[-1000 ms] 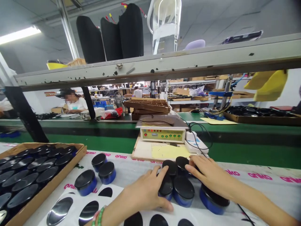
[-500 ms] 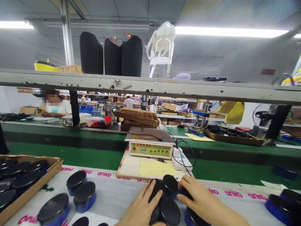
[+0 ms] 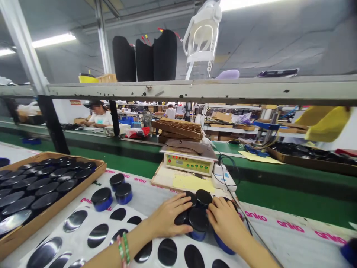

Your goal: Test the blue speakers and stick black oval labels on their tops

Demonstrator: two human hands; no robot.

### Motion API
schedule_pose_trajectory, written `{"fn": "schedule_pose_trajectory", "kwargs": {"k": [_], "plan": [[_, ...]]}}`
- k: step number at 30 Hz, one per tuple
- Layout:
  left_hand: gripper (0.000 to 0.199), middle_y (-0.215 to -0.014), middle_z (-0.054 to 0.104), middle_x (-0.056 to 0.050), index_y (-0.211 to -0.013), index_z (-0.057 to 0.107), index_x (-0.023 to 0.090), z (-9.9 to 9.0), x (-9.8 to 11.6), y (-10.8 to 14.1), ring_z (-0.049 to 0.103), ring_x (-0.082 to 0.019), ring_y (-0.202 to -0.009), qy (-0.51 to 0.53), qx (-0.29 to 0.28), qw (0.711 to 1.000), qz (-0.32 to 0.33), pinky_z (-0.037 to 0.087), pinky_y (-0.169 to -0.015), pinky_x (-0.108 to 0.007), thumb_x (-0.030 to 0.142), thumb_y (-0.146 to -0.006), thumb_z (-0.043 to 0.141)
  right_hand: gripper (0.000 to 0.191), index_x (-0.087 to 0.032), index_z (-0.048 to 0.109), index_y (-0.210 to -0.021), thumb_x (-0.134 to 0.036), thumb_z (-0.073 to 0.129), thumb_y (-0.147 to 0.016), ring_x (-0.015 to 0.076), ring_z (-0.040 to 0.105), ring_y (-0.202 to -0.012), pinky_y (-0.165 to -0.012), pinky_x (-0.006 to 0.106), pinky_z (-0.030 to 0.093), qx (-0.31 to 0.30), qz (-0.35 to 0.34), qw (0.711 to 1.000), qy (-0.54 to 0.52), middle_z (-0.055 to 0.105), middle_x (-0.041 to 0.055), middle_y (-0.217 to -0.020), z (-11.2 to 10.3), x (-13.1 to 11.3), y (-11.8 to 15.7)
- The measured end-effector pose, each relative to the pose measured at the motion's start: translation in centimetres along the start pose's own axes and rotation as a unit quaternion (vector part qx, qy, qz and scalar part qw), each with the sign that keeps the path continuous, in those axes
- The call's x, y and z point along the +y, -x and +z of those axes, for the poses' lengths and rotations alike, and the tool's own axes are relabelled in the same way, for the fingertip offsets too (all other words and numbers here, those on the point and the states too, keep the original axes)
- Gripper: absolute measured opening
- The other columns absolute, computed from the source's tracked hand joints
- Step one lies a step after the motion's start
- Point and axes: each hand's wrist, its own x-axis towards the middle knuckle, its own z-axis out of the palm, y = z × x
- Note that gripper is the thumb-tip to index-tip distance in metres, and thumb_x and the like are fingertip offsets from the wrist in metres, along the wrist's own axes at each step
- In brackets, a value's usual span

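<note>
Black-topped pieces point(image 3: 46, 199) already fill the cardboard tray point(image 3: 55, 212), while a cluster point(image 3: 198, 219) outside sits between the person's spread left hand point(image 3: 170, 217) and bent-fingered right hand point(image 3: 227, 225), its grip unclear.

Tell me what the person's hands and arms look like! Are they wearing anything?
The left hand and right hand have no gloves on. No sleeves show on the forearms. Two beaded bracelets, with green and pink beads, go around the left wrist. I see none on the right.
</note>
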Motion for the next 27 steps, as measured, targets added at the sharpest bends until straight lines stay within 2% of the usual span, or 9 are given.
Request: {"fn": "schedule_pose_trajectory", "kwargs": {"k": [3, 6, 10, 16, 18, 22, 25, 27], "plan": [[0.064, -0.144, 0.047, -0.012, -0.135, 0.052, 0.016, -0.1, 0.1, 0.0, 0.035, -0.028, -0.139, -0.01, -0.002, 1.0, 0.001, 0.03, -0.115, -0.046, 0.048, -0.08, 0.064, 0.024, -0.018, 0.062, -0.076, -0.013, 0.042, -0.089, 0.0272, 0.055, -0.084, -0.073, 0.04, 0.036, 0.016, -0.004, 1.0, -0.008, 0.063, 0.0103, -0.086, 0.1, 0.0, -0.1], [0.055, -0.144, 0.047, -0.01, -0.136, 0.05, 0.016, -0.1, 0.2, 0.1, 0.034, -0.025, -0.139, -0.019, -0.008, 1.0, -0.001, 0.031, -0.114, -0.043, 0.04, -0.086, 0.056, 0.019, -0.018, 0.061, -0.077, -0.012, 0.046, -0.086, 0.0259, 0.055, -0.08, -0.071, 0.039, 0.036, 0.027, 0.0, 0.999, -0.018, 0.064, 0.0089, -0.084, 0.2, 0.0, -0.1], [0.052, -0.147, 0.043, -0.008, -0.139, 0.047, 0.02, -0.1, 0.4, 0.2, 0.032, -0.025, -0.141, -0.012, -0.006, 1.0, -0.002, 0.03, -0.115, -0.046, 0.032, -0.088, 0.053, 0.019, -0.019, 0.06, -0.077, -0.012, 0.046, -0.087, 0.027, 0.056, -0.084, -0.073, 0.04, 0.037, 0.03, 0.006, 0.999, -0.015, 0.064, 0.0082, -0.086, 0.1, 0.0, 0.0], [0.057, -0.148, 0.043, -0.006, -0.14, 0.046, 0.026, -1.1, 0.3, 0.2, 0.035, -0.027, -0.139, 0.014, -0.018, 1.0, 0.007, 0.032, -0.114, -0.045, 0.043, -0.087, 0.057, 0.022, -0.02, 0.061, -0.08, -0.011, 0.042, -0.087, 0.0261, 0.056, -0.082, -0.074, 0.04, 0.038, 0.043, -0.005, 0.999, -0.006, 0.064, 0.0076, -0.085, 0.7, 0.3, 0.4], [0.052, -0.147, 0.044, -0.005, -0.138, 0.048, 0.025, -1.4, 0.4, 0.1, 0.035, -0.025, -0.139, 0.022, -0.022, 1.0, 0.005, 0.031, -0.114, -0.044, 0.044, -0.09, 0.053, 0.023, -0.02, 0.06, -0.079, -0.012, 0.041, -0.088, 0.026, 0.055, -0.08, -0.072, 0.041, 0.038, 0.048, -0.012, 0.999, -0.012, 0.063, 0.0081, -0.084, 0.9, 0.4, 0.4], [0.042, -0.145, 0.047, -0.004, -0.132, 0.055, 0.021, -1.2, 0.5, -0.1, 0.034, -0.02, -0.14, 0.036, -0.021, 0.999, -0.028, 0.029, -0.116, -0.04, 0.036, -0.096, 0.039, 0.026, -0.02, 0.059, -0.08, -0.018, 0.037, -0.093, 0.0259, 0.055, -0.078, -0.07, 0.042, 0.039, 0.047, -0.016, 0.998, -0.037, 0.061, 0.0085, -0.083, 1.0, 0.6, 0.1], [0.043, -0.149, 0.042, -0.004, -0.136, 0.05, 0.021, -0.8, 0.6, -0.1, 0.027, -0.021, -0.143, 0.037, -0.024, 0.997, -0.059, 0.026, -0.117, -0.043, 0.033, -0.096, 0.04, 0.03, -0.021, 0.061, -0.084, -0.029, 0.035, -0.096, 0.0268, 0.056, -0.081, -0.072, 0.043, 0.042, 0.047, -0.006, 0.997, -0.055, 0.063, 0.0102, -0.09, 1.0, 1.3, 0.3], [0.046, -0.152, 0.037, -0.003, -0.141, 0.044, 0.021, -0.9, 0.8, -0.1, 0.023, -0.021, -0.144, 0.037, -0.041, 0.996, -0.064, 0.024, -0.118, -0.044, 0.031, -0.095, 0.04, 0.034, -0.022, 0.063, -0.093, -0.039, 0.034, -0.096, 0.0309, 0.057, -0.093, -0.076, 0.046, 0.044, 0.061, 0.003, 0.997, -0.047, 0.064, 0.0127, -0.1, 1.3, 2.3, 1.6]]}}
